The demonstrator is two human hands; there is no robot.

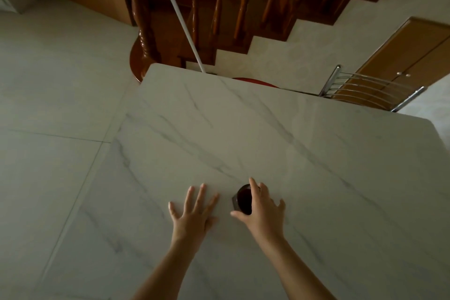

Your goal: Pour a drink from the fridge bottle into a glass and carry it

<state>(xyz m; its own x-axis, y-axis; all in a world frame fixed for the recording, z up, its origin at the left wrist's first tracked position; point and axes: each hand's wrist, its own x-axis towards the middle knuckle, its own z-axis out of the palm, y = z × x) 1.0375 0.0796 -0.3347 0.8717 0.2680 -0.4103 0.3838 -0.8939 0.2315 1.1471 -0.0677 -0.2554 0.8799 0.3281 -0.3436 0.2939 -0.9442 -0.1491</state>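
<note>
Two hands were out over the table (280,134), and only your right hand (261,207) had anything in it. It was wrapped around the glass (243,198) from the right side, index finger reaching over the far rim and thumb hooked round the near wall. The glass stood upright, its long axis vertical, dark drink filling it close to the brim. Whether its base sat on the table or hung just above it, I could not tell. Your left hand (193,212) lay just beside the glass on its left, fingers spread, palm down, holding nothing. The right hand was plainly the nearer one, so any lift or set-down looked to turn on keeping that glass straight up.
</note>
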